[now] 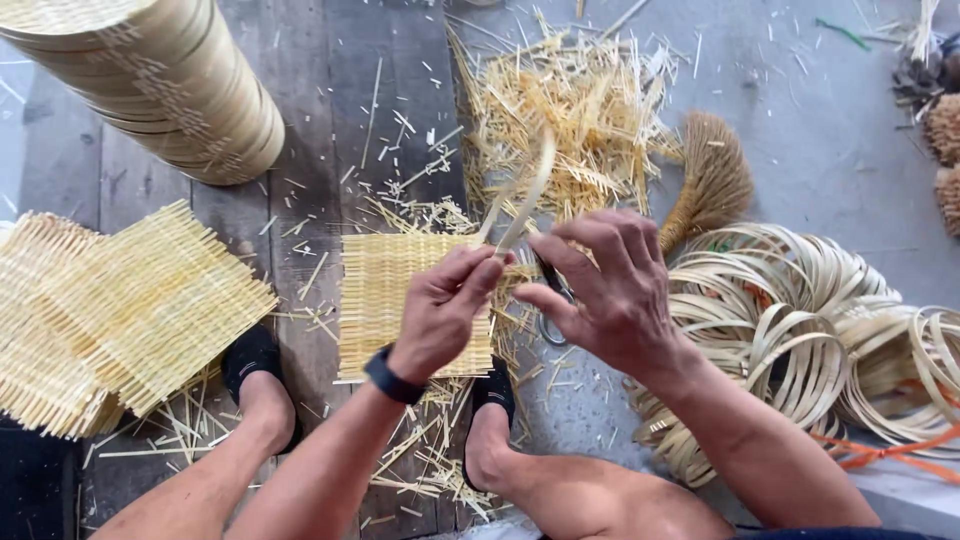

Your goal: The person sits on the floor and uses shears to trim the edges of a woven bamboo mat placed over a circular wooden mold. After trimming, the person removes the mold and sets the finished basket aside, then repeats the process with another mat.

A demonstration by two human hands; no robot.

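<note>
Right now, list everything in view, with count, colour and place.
woven mat in hand: one, pale yellow, centre, under the left hand
bamboo strip: one, pale, rising from the fingers
scissors: one pair, dark, in the right hand
woven mats: a pile, count unclear, yellow, left
stacked round frames: one tall stack, tan, top left
offcut heap: one, straw yellow, top centre
hand brush: one, brown, right of the heap
coiled bamboo strips: a bundle, cream, right
orange cord: one, lower right
wristband: one, black, left wrist
feet in black shoes: two, bottom
left hand: pinching the strip
right hand: holding the scissors
</note>
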